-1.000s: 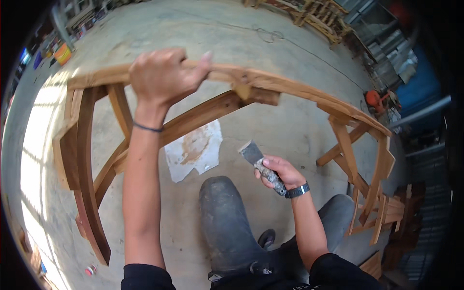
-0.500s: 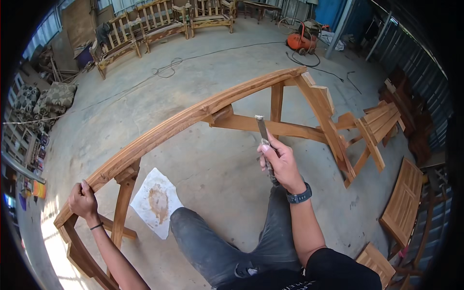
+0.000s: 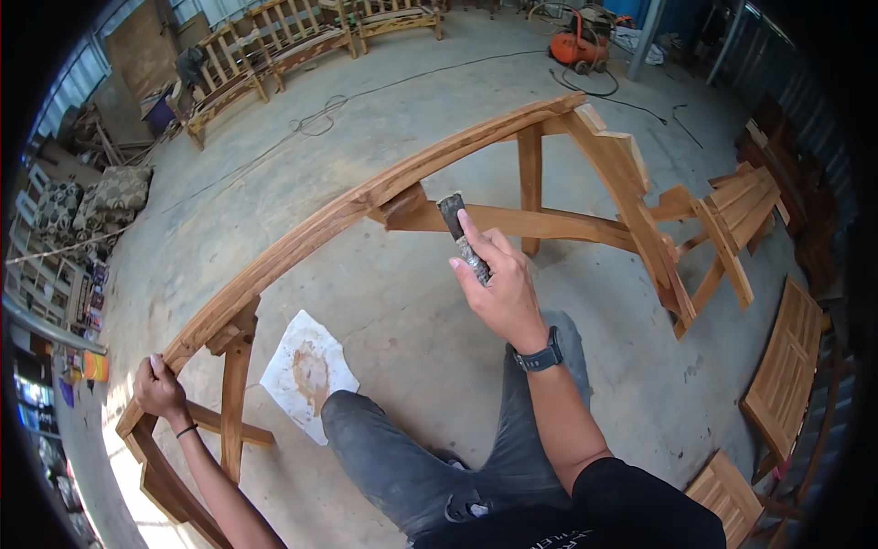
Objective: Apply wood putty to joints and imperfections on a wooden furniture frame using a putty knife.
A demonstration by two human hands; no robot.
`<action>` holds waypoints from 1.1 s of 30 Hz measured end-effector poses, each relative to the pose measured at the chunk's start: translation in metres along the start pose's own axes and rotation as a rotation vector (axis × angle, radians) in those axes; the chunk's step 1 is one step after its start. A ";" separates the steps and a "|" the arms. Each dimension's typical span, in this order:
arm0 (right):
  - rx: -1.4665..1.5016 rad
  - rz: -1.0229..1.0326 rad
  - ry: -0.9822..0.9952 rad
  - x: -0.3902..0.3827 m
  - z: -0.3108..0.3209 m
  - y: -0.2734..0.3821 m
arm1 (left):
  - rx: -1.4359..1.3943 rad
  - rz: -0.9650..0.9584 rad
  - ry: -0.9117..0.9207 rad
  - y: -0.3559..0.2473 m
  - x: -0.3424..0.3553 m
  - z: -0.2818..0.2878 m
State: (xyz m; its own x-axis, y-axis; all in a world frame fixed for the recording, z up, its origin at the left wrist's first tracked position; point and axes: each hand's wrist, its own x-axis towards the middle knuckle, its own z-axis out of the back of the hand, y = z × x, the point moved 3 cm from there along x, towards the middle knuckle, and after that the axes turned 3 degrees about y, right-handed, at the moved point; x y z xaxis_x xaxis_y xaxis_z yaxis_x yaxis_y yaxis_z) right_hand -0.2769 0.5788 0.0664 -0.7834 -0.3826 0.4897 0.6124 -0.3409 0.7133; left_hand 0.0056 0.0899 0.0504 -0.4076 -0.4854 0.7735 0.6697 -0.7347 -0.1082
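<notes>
arching from the left hand's hold out past the far side of the right hand, the curved wooden frame (image 3: pixel 283 258) was the biggest thing in reach. it seemed steadied by hand at one end only, so a hard shove near its middle could have made it rock or skid on the concrete floor (image 3: pixel 393 339). just beyond the right hand ran a lower beam (image 3: pixel 567 227), meeting a stubby block (image 3: pixel 404 207) to that hand's left; such a tight corner could have snagged a steeply angled blade and gouged the wood.

the person's bent knee (image 3: pixel 352 412) came between the hands, overlapping the view of a white sheet (image 3: pixel 282 371). that sheet lay on the floor to the right of the left hand, smeared brown, and a careless foot could have creased it or trodden the smear about.

the left hand (image 3: pixel 160 389) was gripping the frame's near end, thumb uppermost; had that hold slackened under a push, the frame might have twisted away.

smallest was the scraper (image 3: pixel 462 245), clasped in the right hand (image 3: pixel 505 297), index finger laid forward towards the blade. it pointed away from that hand, its gap from the beam impossible to judge. with a fingertip so far forward, a sudden slip could have scraped the skin against wood.
</notes>
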 end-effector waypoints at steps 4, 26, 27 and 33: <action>-0.008 0.068 0.112 0.006 -0.024 0.024 | -0.107 -0.030 -0.028 -0.018 0.004 0.001; -0.543 0.214 0.401 0.046 -0.020 0.066 | -0.118 -0.043 -0.073 -0.017 0.002 0.011; -0.606 0.221 0.433 0.050 -0.019 0.065 | -0.121 -0.040 -0.072 -0.017 0.003 0.011; -0.778 0.259 0.523 0.060 0.000 0.039 | -0.099 -0.029 -0.055 -0.013 0.003 0.008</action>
State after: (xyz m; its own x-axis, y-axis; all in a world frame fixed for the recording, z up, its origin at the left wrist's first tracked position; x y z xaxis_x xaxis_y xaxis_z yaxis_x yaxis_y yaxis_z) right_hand -0.3004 0.5426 0.1236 -0.5833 -0.7951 0.1659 0.8055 -0.5926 -0.0080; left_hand 0.0005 0.1018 0.0597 -0.3892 -0.4385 0.8101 0.5925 -0.7925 -0.1444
